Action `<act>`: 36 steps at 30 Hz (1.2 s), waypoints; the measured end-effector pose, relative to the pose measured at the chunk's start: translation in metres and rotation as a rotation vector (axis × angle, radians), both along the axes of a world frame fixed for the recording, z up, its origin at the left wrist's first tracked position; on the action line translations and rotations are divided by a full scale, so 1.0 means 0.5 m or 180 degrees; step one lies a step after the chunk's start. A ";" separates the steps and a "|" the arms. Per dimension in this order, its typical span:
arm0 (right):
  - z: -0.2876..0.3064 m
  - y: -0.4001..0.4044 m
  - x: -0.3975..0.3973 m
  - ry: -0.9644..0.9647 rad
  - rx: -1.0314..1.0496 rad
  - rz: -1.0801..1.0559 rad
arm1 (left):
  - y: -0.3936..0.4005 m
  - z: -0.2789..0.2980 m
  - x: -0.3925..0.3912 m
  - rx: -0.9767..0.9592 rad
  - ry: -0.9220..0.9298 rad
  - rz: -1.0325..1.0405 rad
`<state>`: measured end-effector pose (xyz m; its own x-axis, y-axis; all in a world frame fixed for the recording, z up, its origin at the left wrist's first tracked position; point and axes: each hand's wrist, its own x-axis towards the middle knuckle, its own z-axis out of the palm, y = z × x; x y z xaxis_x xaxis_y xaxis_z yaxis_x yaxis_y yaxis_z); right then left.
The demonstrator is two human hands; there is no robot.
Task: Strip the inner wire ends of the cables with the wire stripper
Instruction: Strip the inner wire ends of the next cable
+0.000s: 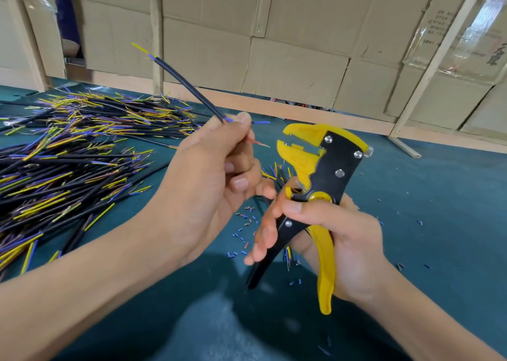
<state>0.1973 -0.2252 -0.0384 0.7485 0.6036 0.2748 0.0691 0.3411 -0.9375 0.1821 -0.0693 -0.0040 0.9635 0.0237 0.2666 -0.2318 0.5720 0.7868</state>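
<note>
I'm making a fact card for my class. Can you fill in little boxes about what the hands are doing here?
left hand: pinches a black cable, its red wire poking toward the tool
right hand: grips the yellow wire stripper
tool mouth: open, wire not yet inside
pile of cables: on the green table, left side
scraps: tiny bits below the hands

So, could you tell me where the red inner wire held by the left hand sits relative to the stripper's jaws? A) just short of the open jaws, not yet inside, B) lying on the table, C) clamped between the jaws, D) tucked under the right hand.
A: the red inner wire, pinched by the left hand, ends left of the wire stripper, whose yellow jaws stand open.
</note>
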 end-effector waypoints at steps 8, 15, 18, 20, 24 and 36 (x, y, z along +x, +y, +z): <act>-0.012 0.003 -0.002 -0.0274 -0.0248 -0.0241 | -0.013 -0.017 -0.004 -0.0059 -0.0162 0.0002; -0.007 0.003 -0.006 -0.0277 -0.0261 -0.0306 | -0.016 -0.024 -0.006 0.0021 -0.0310 0.0119; -0.005 0.004 -0.010 -0.0263 -0.0324 -0.0325 | -0.017 -0.025 -0.006 0.0077 -0.0314 0.0252; -0.003 0.005 -0.013 -0.0220 -0.0292 -0.0300 | -0.016 -0.025 -0.005 0.0101 -0.0318 0.0316; -0.001 0.005 -0.014 -0.0121 -0.0184 -0.0240 | -0.015 -0.025 -0.006 0.0194 -0.0411 0.0408; 0.004 0.004 -0.015 -0.0038 -0.0176 -0.0131 | -0.001 -0.025 -0.001 0.0550 -0.0420 0.0930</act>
<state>0.1897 -0.2233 -0.0362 0.7698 0.5868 0.2511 0.0934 0.2856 -0.9538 0.1815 -0.0700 -0.0168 0.8797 0.2366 0.4124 -0.4718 0.3278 0.8185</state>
